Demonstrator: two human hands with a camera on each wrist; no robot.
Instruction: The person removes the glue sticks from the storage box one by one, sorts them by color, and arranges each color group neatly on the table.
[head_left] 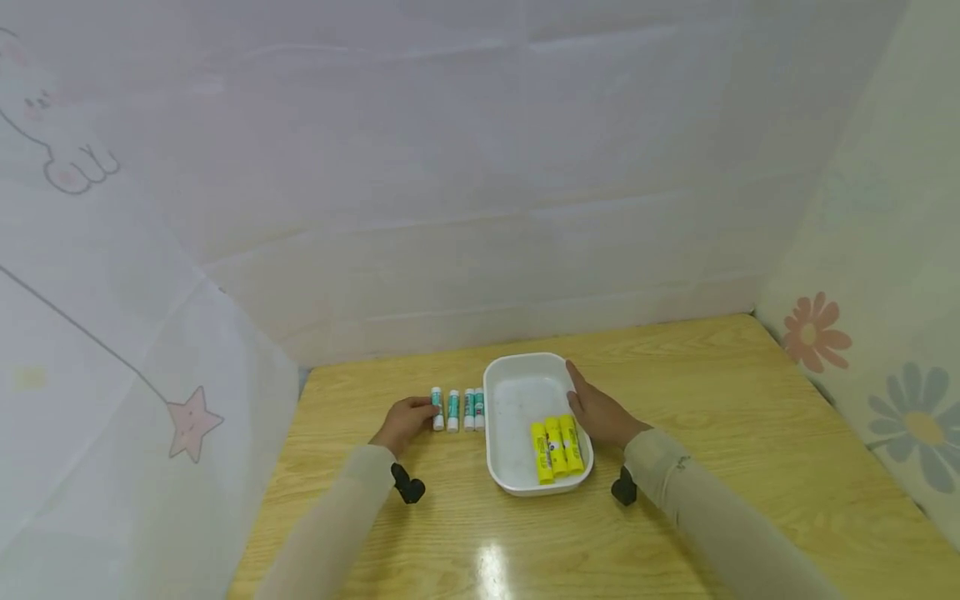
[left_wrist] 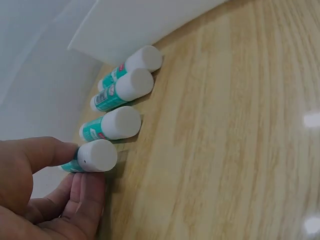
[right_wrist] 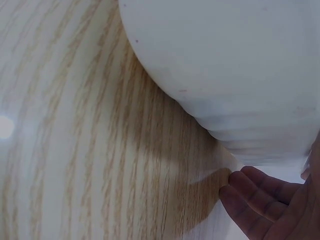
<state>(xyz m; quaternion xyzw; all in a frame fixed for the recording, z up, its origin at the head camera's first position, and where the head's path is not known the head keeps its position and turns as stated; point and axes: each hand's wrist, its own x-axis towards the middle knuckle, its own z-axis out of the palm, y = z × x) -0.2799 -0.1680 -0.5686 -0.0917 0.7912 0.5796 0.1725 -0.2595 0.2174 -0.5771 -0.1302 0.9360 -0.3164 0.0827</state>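
My left hand [head_left: 405, 423] pinches a glue stick [left_wrist: 98, 156] with a white cap and teal label between thumb and fingers, at the left end of a row. Three more teal-and-white glue sticks [left_wrist: 122, 123] lie beside it on the table, the far pair close together against the tray. At the right side of a white tray [head_left: 512, 425], my right hand [head_left: 604, 417] holds the rim, thumb over the edge and fingers along the outer wall. Three yellow glue sticks [head_left: 557, 447] lie side by side in the tray's near right corner.
A light wood table [head_left: 705, 392] carries everything. Behind it hangs a pale sheet [head_left: 480, 275], with printed sheets on both sides. A black wrist mount [head_left: 407, 483] sits under the left cuff, another mount [head_left: 624, 487] under the right.
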